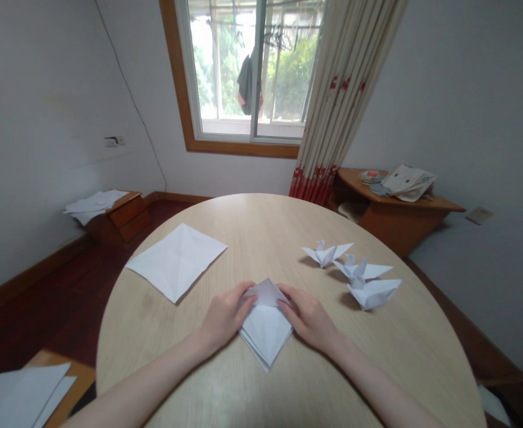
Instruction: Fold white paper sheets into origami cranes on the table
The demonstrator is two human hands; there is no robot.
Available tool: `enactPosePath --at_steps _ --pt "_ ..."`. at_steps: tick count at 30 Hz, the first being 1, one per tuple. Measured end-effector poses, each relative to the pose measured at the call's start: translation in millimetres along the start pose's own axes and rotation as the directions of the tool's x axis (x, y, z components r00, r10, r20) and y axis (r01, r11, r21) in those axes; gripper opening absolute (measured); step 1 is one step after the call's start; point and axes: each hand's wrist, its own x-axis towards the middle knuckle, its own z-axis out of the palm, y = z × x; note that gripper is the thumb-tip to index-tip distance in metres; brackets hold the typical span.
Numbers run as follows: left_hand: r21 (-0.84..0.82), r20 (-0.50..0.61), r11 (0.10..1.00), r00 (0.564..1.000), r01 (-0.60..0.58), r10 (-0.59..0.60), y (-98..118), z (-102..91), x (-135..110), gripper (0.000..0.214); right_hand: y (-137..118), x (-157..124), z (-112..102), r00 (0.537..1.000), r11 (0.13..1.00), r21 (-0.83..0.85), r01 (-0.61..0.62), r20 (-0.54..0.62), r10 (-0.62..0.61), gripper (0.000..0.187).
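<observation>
A white sheet of paper (pixel 268 333), folded into a layered diamond, lies in front of me on the round table. My left hand (pixel 228 315) grips its left corner, thumb on top and fingers at the edge. On the opposite corner, my right hand (pixel 310 315) pinches the paper the same way. The upper part of the diamond shows a crease across it between my thumbs, and the lower layers are slightly fanned on the left. The undersides of my fingers are partly hidden.
On the round table (pixel 261 220), a creased square sheet (pixel 179 258) lies to the left. Three folded paper cranes (pixel 372 291) stand at the right. More white sheets (pixel 21 392) rest at the lower left. A wooden desk (pixel 404 205) with a bag stands beyond the table.
</observation>
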Motion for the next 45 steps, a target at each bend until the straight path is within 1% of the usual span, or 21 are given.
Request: enactPosePath --at_steps 2,4,7,8,10,12,14,16,19,25,29,33,35,38,40,43,45 --pt "-0.083 -0.007 0.996 0.999 0.038 -0.039 -0.5 0.6 0.6 0.024 -0.8 -0.5 0.3 0.999 0.999 0.021 -0.027 -0.034 0.028 0.037" --pt "-0.163 0.003 0.983 0.996 0.085 -0.086 -0.5 1.3 0.6 0.03 -1.3 -0.5 -0.4 0.997 0.999 0.037 -0.025 -0.07 0.027 0.044" --pt "-0.241 0.011 0.959 0.988 0.15 -0.152 0.0 2.3 -0.2 0.033 -1.3 -0.1 -3.2 0.995 0.999 0.02 0.05 -0.086 -0.049 0.046" --pt "-0.256 -0.001 0.955 0.988 0.152 -0.157 0.2 2.5 -0.6 0.033 -1.1 0.0 -4.2 0.994 0.997 0.008 0.076 -0.082 -0.075 0.046" --pt "-0.27 -0.039 0.956 0.991 0.111 -0.126 0.8 2.3 -0.7 0.031 -1.0 0.0 -5.5 0.992 0.995 -0.007 0.103 -0.074 -0.104 0.046" --pt "-0.238 -0.07 0.97 0.995 0.05 -0.069 2.0 0.8 -0.1 0.024 -1.3 0.0 -5.7 0.992 0.995 -0.017 0.096 -0.081 -0.097 0.044" --pt "-0.169 -0.077 0.986 0.997 -0.004 -0.009 3.9 -1.6 1.3 0.019 -1.9 0.0 -4.7 0.993 0.997 -0.034 0.07 -0.09 -0.072 0.043" --pt "-0.115 -0.063 0.992 0.997 -0.051 0.044 6.0 -3.8 2.8 0.023 -2.2 -0.1 -3.1 0.995 0.998 -0.05 0.04 -0.089 -0.045 0.044" --pt "-0.091 -0.049 0.991 0.994 -0.098 0.094 7.7 -4.9 4.1 0.031 -1.5 -0.5 -0.5 0.997 0.998 -0.059 0.015 -0.069 -0.019 0.047" --pt "-0.053 -0.005 0.995 0.996 -0.089 0.089 4.7 -1.2 4.1 0.026 0.1 0.0 2.8 0.999 0.995 -0.095 0.007 -0.052 -0.012 0.042" --pt "-0.023 0.036 0.998 0.997 -0.06 0.061 1.7 1.3 3.7 0.024 -0.3 -0.1 4.4 1.0 0.993 -0.116 -0.015 -0.008 0.014 0.038" --pt "-0.034 0.041 0.997 0.997 -0.062 0.064 -2.6 5.1 3.0 0.027 1.5 -1.4 7.9 0.997 0.988 -0.141 -0.055 0.038 0.061 0.036" --pt "-0.027 0.039 0.997 0.997 -0.072 0.074 -5.0 7.2 2.5 0.031 2.6 -1.6 9.7 0.997 0.989 -0.136 -0.058 0.044 0.064 0.037" --pt "-0.008 0.054 0.997 0.995 -0.078 0.079 -7.5 9.1 2.1 0.037 2.6 -1.0 10.7 0.998 0.99 -0.132 -0.045 0.027 0.049 0.04" --pt "0.002 0.072 0.997 0.995 -0.075 0.074 -7.6 9.2 2.2 0.04 1.5 -0.8 10.1 1.0 0.986 -0.163 -0.03 -0.01 0.028 0.041" --pt "0.003 0.107 0.999 0.993 -0.049 0.048 -5.4 7.6 3.2 0.044 -1.1 -1.5 8.1 0.997 0.963 -0.269 0.008 -0.073 -0.028 0.043" --pt "-0.01 0.14 1.0 0.99 -0.012 0.014 -3.1 5.7 4.0 0.046 -3.0 -2.1 6.7 0.993 0.939 -0.341 0.054 -0.081 -0.086 0.043"
